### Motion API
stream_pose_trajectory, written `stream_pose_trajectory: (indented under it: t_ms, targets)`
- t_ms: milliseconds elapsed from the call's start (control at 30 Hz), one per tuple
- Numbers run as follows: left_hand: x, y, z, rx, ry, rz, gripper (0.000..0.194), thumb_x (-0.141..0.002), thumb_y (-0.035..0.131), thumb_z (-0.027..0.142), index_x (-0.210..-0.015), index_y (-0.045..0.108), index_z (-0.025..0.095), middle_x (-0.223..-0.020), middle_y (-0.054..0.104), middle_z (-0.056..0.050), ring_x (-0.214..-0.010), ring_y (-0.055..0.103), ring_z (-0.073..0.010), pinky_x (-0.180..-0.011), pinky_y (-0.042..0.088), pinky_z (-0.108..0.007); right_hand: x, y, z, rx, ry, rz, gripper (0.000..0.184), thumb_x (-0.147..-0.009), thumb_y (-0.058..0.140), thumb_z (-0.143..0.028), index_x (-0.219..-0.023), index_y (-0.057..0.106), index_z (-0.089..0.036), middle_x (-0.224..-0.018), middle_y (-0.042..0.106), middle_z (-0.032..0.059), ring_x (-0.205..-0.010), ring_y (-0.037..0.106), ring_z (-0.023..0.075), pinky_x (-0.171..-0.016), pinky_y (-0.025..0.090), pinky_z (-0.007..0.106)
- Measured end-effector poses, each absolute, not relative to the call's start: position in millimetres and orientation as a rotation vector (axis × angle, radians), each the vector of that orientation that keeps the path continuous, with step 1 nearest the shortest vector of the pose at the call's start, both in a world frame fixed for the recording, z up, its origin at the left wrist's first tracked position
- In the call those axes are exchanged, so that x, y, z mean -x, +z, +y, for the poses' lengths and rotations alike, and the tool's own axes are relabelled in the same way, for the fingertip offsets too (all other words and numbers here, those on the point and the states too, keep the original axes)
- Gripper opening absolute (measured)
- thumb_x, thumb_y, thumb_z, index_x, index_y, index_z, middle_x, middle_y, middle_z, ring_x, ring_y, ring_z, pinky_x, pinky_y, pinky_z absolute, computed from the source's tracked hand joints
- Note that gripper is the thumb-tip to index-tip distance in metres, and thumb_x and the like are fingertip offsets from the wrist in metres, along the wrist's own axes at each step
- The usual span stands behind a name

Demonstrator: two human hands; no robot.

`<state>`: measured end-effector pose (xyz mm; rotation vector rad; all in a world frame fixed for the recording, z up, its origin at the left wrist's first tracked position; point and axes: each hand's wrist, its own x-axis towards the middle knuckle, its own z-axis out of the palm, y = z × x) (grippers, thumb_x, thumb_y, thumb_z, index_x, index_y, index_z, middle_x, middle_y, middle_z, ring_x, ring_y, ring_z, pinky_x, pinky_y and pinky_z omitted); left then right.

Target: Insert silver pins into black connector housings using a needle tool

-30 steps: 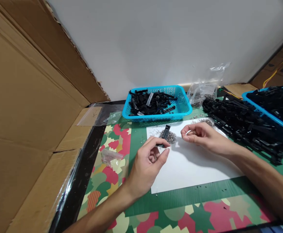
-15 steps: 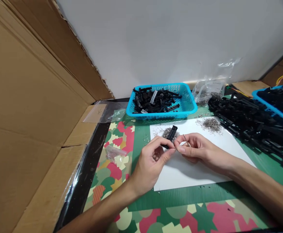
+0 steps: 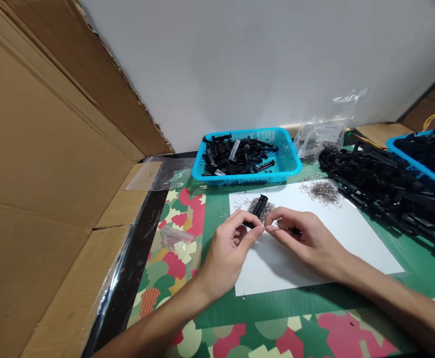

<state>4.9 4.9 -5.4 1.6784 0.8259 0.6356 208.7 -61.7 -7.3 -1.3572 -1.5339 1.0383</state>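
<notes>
My left hand (image 3: 230, 253) is closed, thumb and index finger curled to a pinch, gripping a narrow black plastic part (image 3: 261, 205) that sticks out beyond the index finger. Its lower end is hidden behind those fingers. Fingertip to fingertip with it is my right hand (image 3: 307, 241), thumb and index finger pinched. Whatever lies between these tips is too small to make out. Something dark shows under the right palm, mostly covered. Just behind the black part a pile of tiny metal pieces (image 3: 269, 208) lies on a white sheet (image 3: 277, 273).
A blue basket (image 3: 247, 179) of black parts stands at the back. Another metal pile (image 3: 324, 191) lies right on the sheet. Black parts (image 3: 381, 194) are heaped at the right beside a second blue basket (image 3: 422, 164). Plastic bags (image 3: 320, 139) and cardboard walls (image 3: 53, 149) border the table.
The right hand has shifted slightly left, its fingers now more arched. A thin curved metal item seen at its fingers earlier no longer shows. The left hand and black part moved slightly left.
</notes>
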Motion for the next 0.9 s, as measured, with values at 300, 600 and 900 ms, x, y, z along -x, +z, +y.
stream_pose_trajectory:
  t_ms: [300, 600, 900]
  targets:
    - [-2.8, -3.6, 0.8, -1.665, 0.520, 0.779, 0.027, -0.113, 0.052, 0.048, -0.117, 0.066, 0.025, -0.089, 0.063, 0.001, -0.065, 0.051, -0.0120, -0.059, 0.036, -0.026, -216.4, -0.5, -63.9, 1.412, 0.794, -1.557, 0.017, -0.097, 0.063, -0.034, -0.091, 0.073, -0.021, -0.058, 0.032, -0.0073, -0.053, 0.029, 0.0119, -0.054, 0.025, 0.029]
    - [-4.8, -11.2, -2.7, -1.739, 0.437, 0.761, 0.040, -0.106, 0.065, 0.035, -0.143, 0.070, 0.023, -0.094, 0.079, -0.005, -0.080, 0.074, -0.0193, -0.072, 0.052, -0.030, -272.4, 10.9, -52.5, 1.592, 1.139, -1.679, 0.024, -0.094, 0.068, -0.038, -0.079, 0.069, -0.020, -0.062, 0.038, -0.0052, -0.059, 0.029, 0.0128, -0.053, 0.022, 0.029]
    - [-8.2, -5.0, -7.0, -1.795, 0.461, 0.749, 0.032, -0.107, 0.062, 0.031, -0.129, 0.080, 0.015, -0.091, 0.085, -0.005, -0.082, 0.076, -0.0204, -0.081, 0.058, -0.034, -252.1, 6.8, -52.6, 1.685, 1.080, -1.767, 0.022, -0.091, 0.061, -0.026, -0.070, 0.063, -0.019, -0.060, 0.038, -0.0060, -0.059, 0.031, 0.0120, -0.054, 0.023, 0.030]
